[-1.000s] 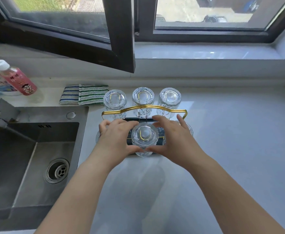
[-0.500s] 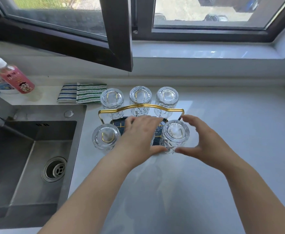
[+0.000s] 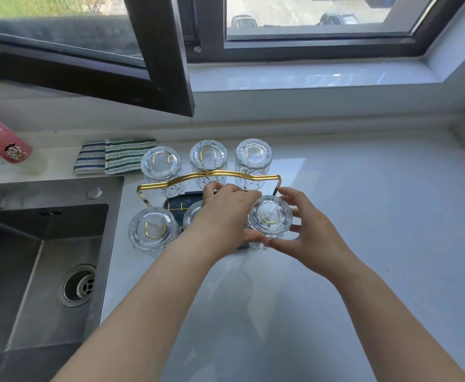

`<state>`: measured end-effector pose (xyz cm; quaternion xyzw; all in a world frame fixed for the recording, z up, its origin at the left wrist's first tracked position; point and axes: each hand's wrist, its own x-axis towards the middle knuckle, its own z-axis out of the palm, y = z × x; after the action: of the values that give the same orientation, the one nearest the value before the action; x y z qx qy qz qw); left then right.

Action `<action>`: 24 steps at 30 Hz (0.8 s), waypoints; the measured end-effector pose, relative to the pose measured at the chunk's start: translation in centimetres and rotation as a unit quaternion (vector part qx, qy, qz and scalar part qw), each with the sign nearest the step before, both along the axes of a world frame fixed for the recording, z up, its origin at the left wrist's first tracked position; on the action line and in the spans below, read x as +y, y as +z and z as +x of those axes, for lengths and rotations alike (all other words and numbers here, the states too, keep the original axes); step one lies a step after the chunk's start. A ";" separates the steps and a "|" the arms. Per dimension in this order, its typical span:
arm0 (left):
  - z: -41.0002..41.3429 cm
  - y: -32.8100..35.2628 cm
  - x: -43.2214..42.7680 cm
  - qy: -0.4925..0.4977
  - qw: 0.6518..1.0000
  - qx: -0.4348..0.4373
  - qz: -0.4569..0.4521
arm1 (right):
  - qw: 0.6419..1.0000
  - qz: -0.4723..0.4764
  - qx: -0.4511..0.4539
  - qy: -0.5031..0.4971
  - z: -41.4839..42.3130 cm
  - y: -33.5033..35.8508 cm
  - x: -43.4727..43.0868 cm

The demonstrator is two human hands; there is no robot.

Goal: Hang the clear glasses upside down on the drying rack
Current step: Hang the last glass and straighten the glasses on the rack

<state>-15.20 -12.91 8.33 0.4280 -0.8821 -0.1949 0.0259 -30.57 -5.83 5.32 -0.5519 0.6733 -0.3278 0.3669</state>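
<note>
A drying rack with a gold wire handle (image 3: 209, 175) and a dark base stands on the white counter. Three clear glasses hang upside down on its far row (image 3: 207, 157). On the near row, the left glass (image 3: 152, 230) hangs alone, and the middle glass (image 3: 191, 216) is mostly hidden under my left hand (image 3: 225, 213). My left hand and my right hand (image 3: 305, 227) both clasp the near right glass (image 3: 270, 217), which sits upside down over a gold peg.
A steel sink (image 3: 35, 266) with a drain lies to the left. Striped cloths (image 3: 115, 158) and a pink bottle (image 3: 4, 142) sit behind it. An open dark window frame (image 3: 165, 70) juts over the counter's back edge.
Both hands moved from the near middle glass to the near right glass and closed around it. The view has shifted slightly nearer.
</note>
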 end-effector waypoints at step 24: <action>-2.5 1.1 -11.1 0.054 0.996 -0.010 0.065 | 0.994 0.055 -0.049 0.078 -3.5 1.2 -13.3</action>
<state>-17.71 -24.05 9.47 0.4773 -0.8436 -0.2460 0.0000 -34.05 -19.17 6.57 -0.5646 0.6266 -0.2874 0.4538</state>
